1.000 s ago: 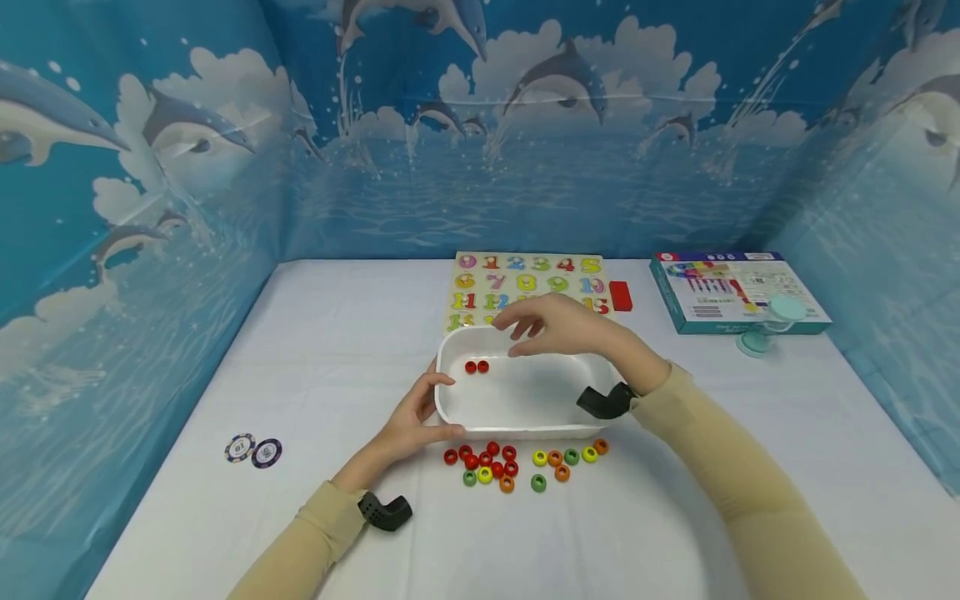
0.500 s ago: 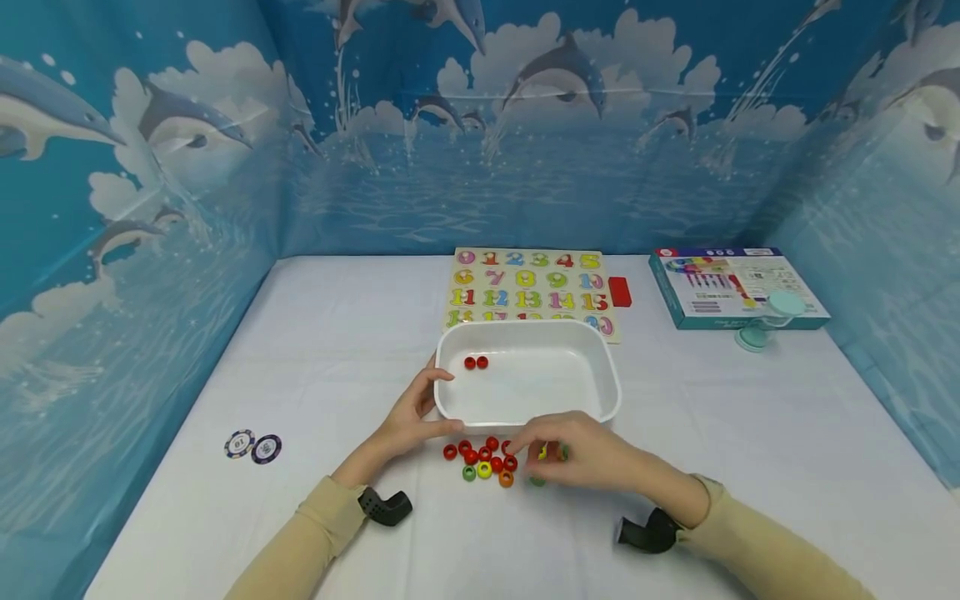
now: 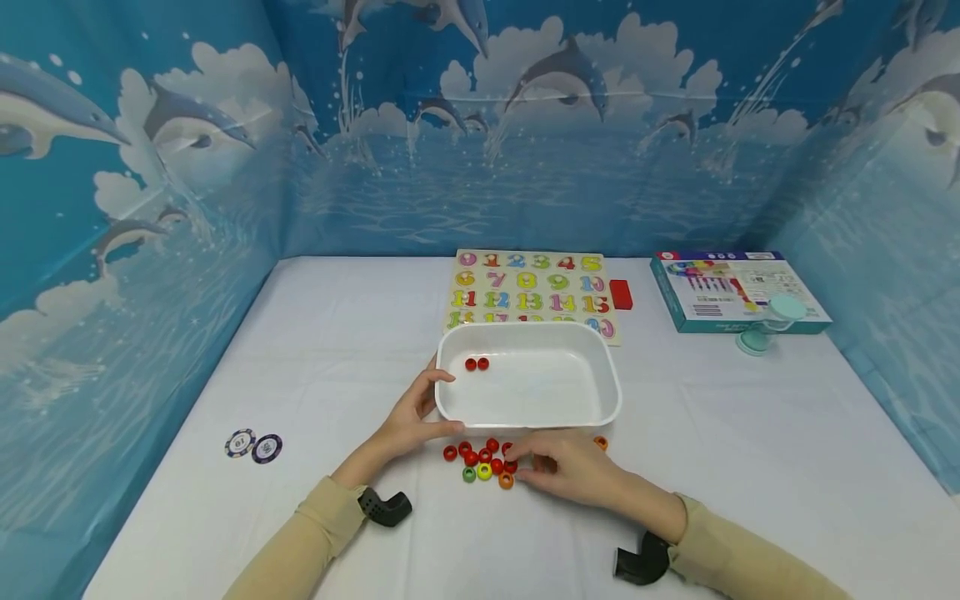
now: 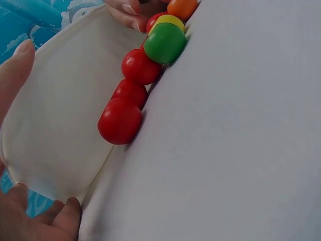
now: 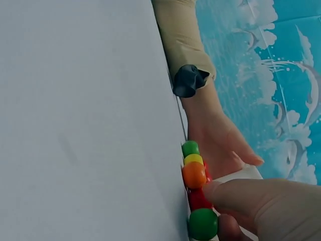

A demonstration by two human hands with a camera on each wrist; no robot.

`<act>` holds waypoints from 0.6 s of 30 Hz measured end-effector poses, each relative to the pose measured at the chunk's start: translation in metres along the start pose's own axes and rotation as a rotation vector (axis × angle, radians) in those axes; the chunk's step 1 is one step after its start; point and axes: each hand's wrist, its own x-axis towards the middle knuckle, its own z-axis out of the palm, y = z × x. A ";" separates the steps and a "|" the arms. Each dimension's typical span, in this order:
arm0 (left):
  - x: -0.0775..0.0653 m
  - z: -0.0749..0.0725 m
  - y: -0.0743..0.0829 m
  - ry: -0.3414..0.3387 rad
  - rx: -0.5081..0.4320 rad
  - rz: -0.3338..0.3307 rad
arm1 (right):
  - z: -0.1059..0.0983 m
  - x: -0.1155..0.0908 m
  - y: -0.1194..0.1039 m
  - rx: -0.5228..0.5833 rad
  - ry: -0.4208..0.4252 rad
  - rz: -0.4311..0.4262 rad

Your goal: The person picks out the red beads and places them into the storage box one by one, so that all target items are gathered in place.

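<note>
A white plastic tray stands in the middle of the table, with two red beads inside at its left. My left hand grips the tray's left end, one finger over the rim and the thumb along the front wall. In front of the tray lies a group of loose beads, mostly red, with a green, a yellow and an orange one. At that group's right edge, my right hand has thumb and index finger around a red bead. This hand hides most of the beads to the right.
Behind the tray lies a number puzzle board, partly covered by it, with a red block beside it. A toy box and a mint-green item are at back right. Two round chips lie at left.
My right hand has come down from over the tray to the beads in front, then shifted slightly so its fingertips meet a red bead. The left hand stays on the tray.
</note>
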 end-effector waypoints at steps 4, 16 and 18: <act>0.001 0.001 0.000 0.001 -0.003 0.010 | 0.004 0.001 0.001 -0.041 0.020 -0.047; -0.001 0.002 0.000 0.003 0.001 0.014 | 0.009 0.002 -0.001 -0.212 0.080 -0.073; -0.001 0.002 0.001 0.001 0.003 0.015 | 0.007 0.001 -0.005 -0.232 0.086 -0.086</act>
